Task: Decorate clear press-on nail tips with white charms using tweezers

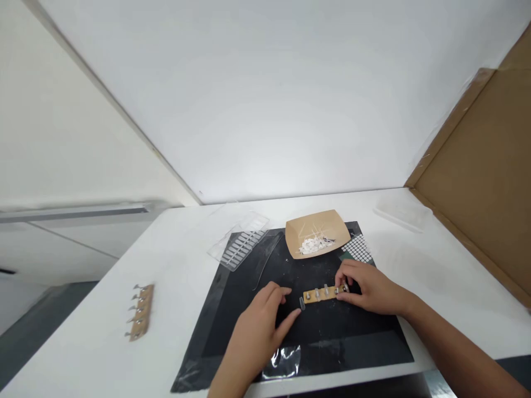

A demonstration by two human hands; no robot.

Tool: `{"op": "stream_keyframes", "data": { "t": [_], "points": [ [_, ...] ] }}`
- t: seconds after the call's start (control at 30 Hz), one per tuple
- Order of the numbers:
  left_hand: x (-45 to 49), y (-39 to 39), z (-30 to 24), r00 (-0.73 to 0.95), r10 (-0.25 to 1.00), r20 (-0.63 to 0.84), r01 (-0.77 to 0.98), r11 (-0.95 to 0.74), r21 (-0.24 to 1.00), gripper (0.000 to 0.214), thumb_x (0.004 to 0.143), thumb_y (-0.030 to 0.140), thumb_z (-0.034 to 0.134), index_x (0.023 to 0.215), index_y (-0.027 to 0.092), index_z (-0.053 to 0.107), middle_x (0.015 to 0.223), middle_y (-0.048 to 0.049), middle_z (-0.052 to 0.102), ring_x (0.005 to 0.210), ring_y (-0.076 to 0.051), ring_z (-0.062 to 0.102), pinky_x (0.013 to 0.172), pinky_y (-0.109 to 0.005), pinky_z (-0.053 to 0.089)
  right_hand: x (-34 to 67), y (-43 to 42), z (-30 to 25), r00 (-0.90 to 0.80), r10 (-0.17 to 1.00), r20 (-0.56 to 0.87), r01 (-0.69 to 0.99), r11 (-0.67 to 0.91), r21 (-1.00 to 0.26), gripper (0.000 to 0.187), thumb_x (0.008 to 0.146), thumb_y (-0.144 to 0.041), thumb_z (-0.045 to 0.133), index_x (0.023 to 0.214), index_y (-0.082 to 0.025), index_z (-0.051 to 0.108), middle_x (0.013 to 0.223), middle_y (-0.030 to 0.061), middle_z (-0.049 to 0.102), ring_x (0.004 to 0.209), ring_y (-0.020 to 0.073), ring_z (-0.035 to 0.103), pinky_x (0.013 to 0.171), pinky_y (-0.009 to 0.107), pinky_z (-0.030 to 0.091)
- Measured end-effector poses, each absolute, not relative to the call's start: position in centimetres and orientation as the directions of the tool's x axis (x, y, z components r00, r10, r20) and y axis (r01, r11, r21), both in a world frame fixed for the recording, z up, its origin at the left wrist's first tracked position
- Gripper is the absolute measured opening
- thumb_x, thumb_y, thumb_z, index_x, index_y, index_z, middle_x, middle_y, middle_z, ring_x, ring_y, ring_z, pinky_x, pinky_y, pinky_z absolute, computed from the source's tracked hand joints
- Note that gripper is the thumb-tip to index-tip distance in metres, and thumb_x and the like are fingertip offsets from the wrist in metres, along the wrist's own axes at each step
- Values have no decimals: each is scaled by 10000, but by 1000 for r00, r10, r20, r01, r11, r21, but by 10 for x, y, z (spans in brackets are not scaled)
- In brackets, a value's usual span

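A small wooden strip (322, 294) with several metal studs on it lies on a black mat (232, 326). My right hand (371, 287) rests at the strip's right end, its fingers curled and pinching that end. My left hand (259, 326) lies on the mat at the strip's left end, fingers bent, the thumb and forefinger close to a small clear piece (302, 303) by the strip. I cannot see whether the left fingers hold anything.
A brown paper tray (332, 224) with white bits stands behind the strip. A clear plastic tray (243, 243) of nail tips lies at the mat's back left. A dotted sheet (357, 247) lies right of the brown tray. A second studded wooden strip (141, 310) lies at the left. A cardboard panel (489, 182) stands at the right.
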State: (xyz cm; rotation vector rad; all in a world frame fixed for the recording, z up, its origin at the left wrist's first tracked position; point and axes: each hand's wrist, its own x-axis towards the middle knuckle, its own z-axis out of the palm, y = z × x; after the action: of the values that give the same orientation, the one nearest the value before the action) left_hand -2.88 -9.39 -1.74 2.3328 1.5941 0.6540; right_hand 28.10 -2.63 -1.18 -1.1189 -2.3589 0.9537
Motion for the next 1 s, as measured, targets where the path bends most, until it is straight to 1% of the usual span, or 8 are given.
{"op": "stream_keyframes", "data": {
  "t": [0.23, 0.37, 0.57, 0.7, 0.77, 0.87, 0.93, 1.0],
  "points": [
    [-4, -100, -36, 198, 907, 371, 848, -348, 399, 230, 953, 412, 725, 1091, 237, 670, 990, -51, 689, 910, -246, 719, 746, -355, 627, 281, -25, -12, -626, 779, 39, 537, 467, -702, 147, 922, -265, 779, 1021, -225, 679, 1006, 20, 662, 868, 178, 619, 776, 315, 497],
    [3, -101, -35, 175, 887, 427, 852, -354, 386, 142, 1012, 365, 646, 989, 231, 687, 910, -47, 680, 844, -222, 683, 733, -333, 600, 281, -26, -11, -621, 783, 29, 545, 458, -702, 156, 911, -237, 791, 1018, -229, 677, 1003, 9, 656, 876, 174, 617, 781, 307, 488],
    [6, -106, -37, 205, 886, 415, 898, -339, 279, 305, 1077, 257, 489, 871, 209, 708, 885, -41, 687, 832, -200, 638, 722, -298, 533, 280, -25, -12, -620, 785, 19, 553, 453, -699, 151, 916, -254, 790, 1011, -226, 676, 995, 11, 650, 870, 171, 610, 758, 294, 470],
    [7, -107, -31, 81, 920, 384, 840, -270, 471, 317, 1073, 320, 497, 873, 217, 721, 878, -41, 695, 839, -205, 654, 756, -302, 526, 279, -26, -10, -605, 796, 13, 564, 440, -698, 153, 915, -244, 792, 1013, -231, 675, 1017, 11, 651, 893, 176, 612, 776, 297, 473],
    [9, -105, -19, 10, 953, 304, 710, -220, 669, 305, 1050, 410, 552, 899, 217, 732, 874, -43, 695, 819, -195, 659, 768, -295, 530, 279, -27, -9, -602, 798, 15, 572, 444, -690, 174, 899, -234, 809, 1004, -230, 670, 1009, 11, 653, 900, 183, 611, 780, 302, 473],
    [18, -93, 9, 5, 999, 39, 414, -37, 909, 387, 975, 558, 650, 864, 193, 716, 839, -45, 666, 747, -165, 613, 652, -247, 485, 279, -28, -8, -596, 803, 22, 585, 453, -672, 215, 881, -219, 823, 1013, -229, 654, 1004, 11, 659, 905, 194, 615, 778, 309, 477],
    [26, -78, 28, 83, 970, -227, 124, 216, 969, 496, 894, 674, 701, 839, 183, 669, 653, 28, 504, 531, -95, 384, 455, -197, 304, 279, -29, -9, -594, 803, 46, 587, 472, -657, 259, 871, -227, 833, 1043, -230, 639, 1009, 14, 658, 911, 203, 618, 786, 321, 491],
    [36, -61, 41, 184, 910, -373, -113, 396, 911, 545, 810, 709, 775, 865, 185, 634, 599, 83, 383, 503, -64, 207, 419, -174, 161, 279, -30, -10, -596, 795, 111, 570, 516, -639, 362, 842, -275, 867, 1108, -231, 625, 1068, 37, 651, 968, 229, 622, 837, 356, 520]
  ]
}}
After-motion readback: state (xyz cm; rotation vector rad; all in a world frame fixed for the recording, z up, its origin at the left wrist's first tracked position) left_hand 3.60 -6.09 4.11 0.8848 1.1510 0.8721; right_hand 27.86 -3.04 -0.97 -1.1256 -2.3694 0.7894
